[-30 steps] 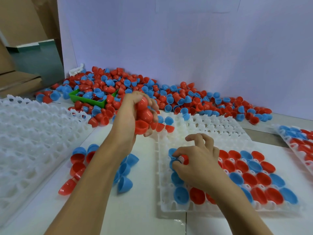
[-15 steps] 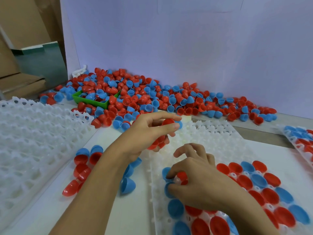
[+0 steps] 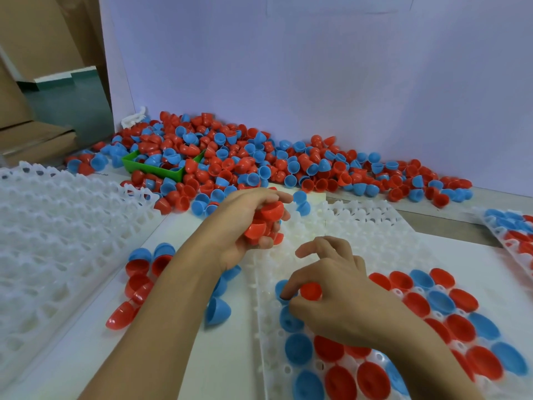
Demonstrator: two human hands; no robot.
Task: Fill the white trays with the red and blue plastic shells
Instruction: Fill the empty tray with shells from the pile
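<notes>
A white tray [image 3: 372,229] lies in front of me, its near right part filled with red and blue shells [image 3: 438,307]. My left hand [image 3: 245,223] hovers over the tray's far left corner, closed around a bunch of red shells [image 3: 264,222]. My right hand [image 3: 331,290] rests on the tray's left columns and pinches a single red shell [image 3: 311,291] between thumb and fingers, just above a blue shell in its cell. A big heap of loose red and blue shells [image 3: 259,166] lies along the back wall.
A stack of empty white trays [image 3: 57,241] fills the left side. Loose red and blue shells [image 3: 144,272] lie between it and my tray. A green bin [image 3: 155,168] sits in the heap. Another filled tray [image 3: 513,235] is at the right edge.
My left hand has carried its red shells from the heap down toward the tray. My right hand stays on the tray's left columns with one red shell; the view has come closer.
</notes>
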